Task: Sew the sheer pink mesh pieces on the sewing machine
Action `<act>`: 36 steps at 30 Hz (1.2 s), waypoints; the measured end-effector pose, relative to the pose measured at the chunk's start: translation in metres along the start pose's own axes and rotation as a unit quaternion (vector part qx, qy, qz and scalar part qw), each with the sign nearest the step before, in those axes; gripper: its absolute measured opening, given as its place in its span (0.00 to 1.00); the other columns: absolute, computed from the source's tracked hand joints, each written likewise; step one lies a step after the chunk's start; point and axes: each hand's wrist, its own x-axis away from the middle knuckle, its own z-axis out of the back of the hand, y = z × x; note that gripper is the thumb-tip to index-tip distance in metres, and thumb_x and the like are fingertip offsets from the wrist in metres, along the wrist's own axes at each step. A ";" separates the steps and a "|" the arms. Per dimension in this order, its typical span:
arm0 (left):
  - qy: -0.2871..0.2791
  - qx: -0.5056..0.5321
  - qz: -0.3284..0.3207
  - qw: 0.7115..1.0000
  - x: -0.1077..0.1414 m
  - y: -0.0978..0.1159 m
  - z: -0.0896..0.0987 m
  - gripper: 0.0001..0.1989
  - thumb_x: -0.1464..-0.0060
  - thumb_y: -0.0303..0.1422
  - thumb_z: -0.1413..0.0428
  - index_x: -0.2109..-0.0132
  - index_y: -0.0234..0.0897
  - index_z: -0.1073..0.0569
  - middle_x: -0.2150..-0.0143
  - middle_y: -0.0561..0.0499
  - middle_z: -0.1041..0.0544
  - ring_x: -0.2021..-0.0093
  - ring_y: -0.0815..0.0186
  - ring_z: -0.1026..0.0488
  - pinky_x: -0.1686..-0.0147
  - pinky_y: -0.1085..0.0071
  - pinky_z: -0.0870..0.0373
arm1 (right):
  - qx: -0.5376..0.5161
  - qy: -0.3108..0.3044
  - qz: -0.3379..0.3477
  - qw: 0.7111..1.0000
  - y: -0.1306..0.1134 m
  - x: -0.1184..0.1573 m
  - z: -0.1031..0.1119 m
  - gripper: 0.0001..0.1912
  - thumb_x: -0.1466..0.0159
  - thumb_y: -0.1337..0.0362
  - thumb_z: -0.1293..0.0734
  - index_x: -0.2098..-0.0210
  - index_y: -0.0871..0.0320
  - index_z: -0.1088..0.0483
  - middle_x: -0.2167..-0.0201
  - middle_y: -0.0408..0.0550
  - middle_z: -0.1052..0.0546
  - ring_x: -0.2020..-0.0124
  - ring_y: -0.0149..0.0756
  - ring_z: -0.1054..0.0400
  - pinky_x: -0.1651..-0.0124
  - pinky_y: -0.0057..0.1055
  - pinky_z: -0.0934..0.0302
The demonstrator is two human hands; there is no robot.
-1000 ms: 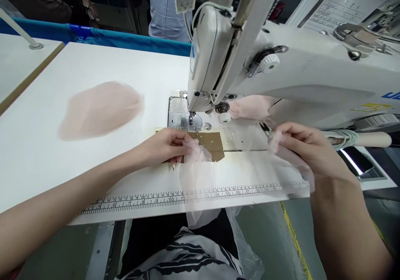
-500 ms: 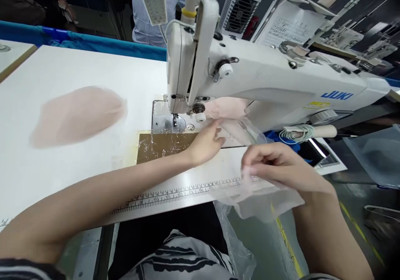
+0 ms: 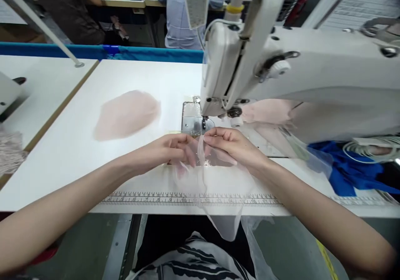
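A sheer pale fabric piece [image 3: 218, 192] hangs from both hands in front of the sewing machine's needle area and drapes past the table's front edge. My right hand [image 3: 229, 144] pinches its top edge between thumb and fingers. On the left side of the same fabric, my left hand [image 3: 178, 148] has its fingers curled around it. Just behind the hands is the metal needle plate [image 3: 191, 123] under the sewing machine [image 3: 218, 67]. A pale pink fabric piece [image 3: 128, 115] lies flat on the table to the left.
More pink fabric [image 3: 267, 111] lies under the machine arm. Blue cloth [image 3: 346, 169] and a coil of pale cord [image 3: 371, 148] are at the right. A printed ruler [image 3: 150, 198] runs along the front edge. Two people are beyond the blue cloth trough [image 3: 156, 55].
My right hand has moved left with the sheer fabric to the needle area. My left hand has drawn back from beside the pink fabric and taken hold of the sheer piece. The view has shifted left.
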 end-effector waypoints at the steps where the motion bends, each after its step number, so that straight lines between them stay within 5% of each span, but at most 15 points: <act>1: 0.007 0.001 -0.002 1.000 -0.002 0.001 0.003 0.10 0.43 0.29 0.48 0.54 0.36 0.28 0.61 0.48 0.21 0.60 0.65 0.23 0.61 0.69 0.25 | 0.015 0.000 -0.005 1.000 0.001 -0.004 0.000 0.11 0.34 0.56 0.34 0.68 0.57 0.28 0.87 0.32 0.31 0.90 0.20 0.52 0.77 0.27 0.50; 4: 0.068 0.001 -0.015 0.998 -0.011 -0.001 0.002 0.06 0.43 0.34 0.46 0.60 0.36 0.30 0.65 0.49 0.22 0.66 0.67 0.23 0.63 0.70 0.25 | 0.067 0.020 -0.010 0.998 0.004 -0.010 0.000 0.13 0.34 0.52 0.34 0.66 0.56 0.29 0.88 0.32 0.33 0.90 0.22 0.51 0.79 0.27 0.52; 9: 0.149 -0.035 -0.057 0.987 -0.024 -0.010 -0.005 0.16 0.51 0.36 0.35 0.67 0.38 0.37 0.78 0.60 0.31 0.79 0.73 0.32 0.80 0.78 0.36 | 0.142 0.064 -0.013 0.988 0.004 -0.011 0.004 0.16 0.36 0.48 0.34 0.65 0.55 0.28 0.89 0.32 0.35 0.86 0.24 0.45 0.76 0.26 0.49; 14: 0.159 -0.137 -0.109 0.972 -0.029 -0.015 -0.001 0.12 0.46 0.38 0.38 0.69 0.37 0.32 0.83 0.63 0.42 0.83 0.77 0.45 0.82 0.80 0.48 | 0.244 0.060 0.039 0.967 -0.002 -0.009 0.012 0.14 0.38 0.50 0.31 0.67 0.54 0.24 0.72 0.42 0.22 0.71 0.30 0.31 0.69 0.28 0.41; 19: 0.187 -0.274 -0.142 0.932 -0.030 -0.019 -0.003 0.06 0.42 0.33 0.43 0.63 0.37 0.22 0.77 0.57 0.28 0.77 0.74 0.36 0.76 0.77 0.40 | 0.375 0.112 0.087 0.916 0.003 -0.002 0.015 0.07 0.36 0.57 0.32 0.65 0.50 0.22 0.71 0.40 0.21 0.72 0.31 0.30 0.73 0.28 0.41; 23: 0.205 -0.340 -0.164 0.903 -0.030 -0.022 -0.007 0.10 0.38 0.32 0.47 0.60 0.37 0.21 0.80 0.58 0.29 0.80 0.74 0.39 0.76 0.76 0.41 | 0.343 0.106 0.124 0.925 0.008 0.004 0.008 0.07 0.33 0.63 0.35 0.62 0.53 0.24 0.82 0.37 0.27 0.81 0.29 0.33 0.78 0.26 0.40; 27: 0.237 -0.341 -0.188 0.890 -0.031 -0.028 -0.009 0.08 0.38 0.32 0.46 0.60 0.38 0.21 0.78 0.58 0.26 0.80 0.75 0.36 0.76 0.77 0.39 | 0.357 0.123 0.206 0.903 0.012 0.005 0.003 0.05 0.34 0.68 0.35 0.63 0.56 0.27 0.73 0.41 0.22 0.73 0.29 0.27 0.71 0.26 0.35; 36: 0.271 -0.394 -0.253 0.841 -0.028 -0.039 -0.009 0.06 0.37 0.32 0.45 0.59 0.38 0.23 0.67 0.55 0.17 0.73 0.74 0.24 0.73 0.77 0.31 | 0.342 0.103 0.221 0.908 0.016 0.005 0.001 0.02 0.34 0.67 0.34 0.61 0.55 0.29 0.73 0.41 0.23 0.73 0.29 0.28 0.73 0.24 0.35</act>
